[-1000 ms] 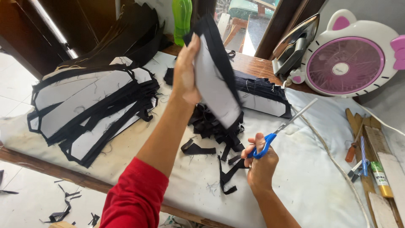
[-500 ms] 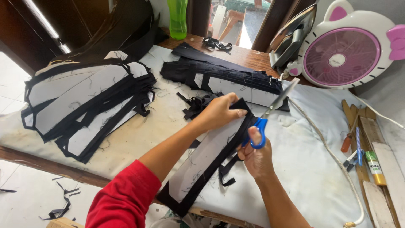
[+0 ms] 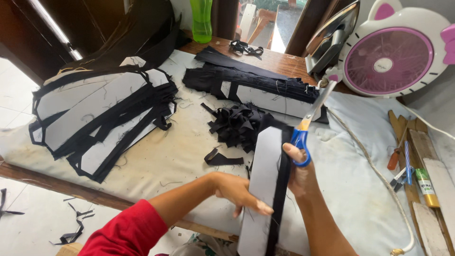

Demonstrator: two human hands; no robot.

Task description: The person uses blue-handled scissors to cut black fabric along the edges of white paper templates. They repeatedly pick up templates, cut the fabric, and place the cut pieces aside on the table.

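A: Where is the long fabric strip relative to the hands?

B: Between them. Its long axis runs away from the body, from the bottom edge of the view up toward the heap of black offcuts. The left hand is on its left edge, fingers curled against the pale face, holding it. The right hand is just to its right, at the black border.

A: And the right hand's grip?

B: Closed through the blue handles of the scissors, blades pointing up and away, slightly parted as far as I can tell, near the strip's far end.

A: Which hand is nearer the strip?

B: Both touch or nearly touch it; the left clearly grips it

A: Anything else around?

B: Stacked cut pieces lie well left of the left hand, a pink fan far beyond the right
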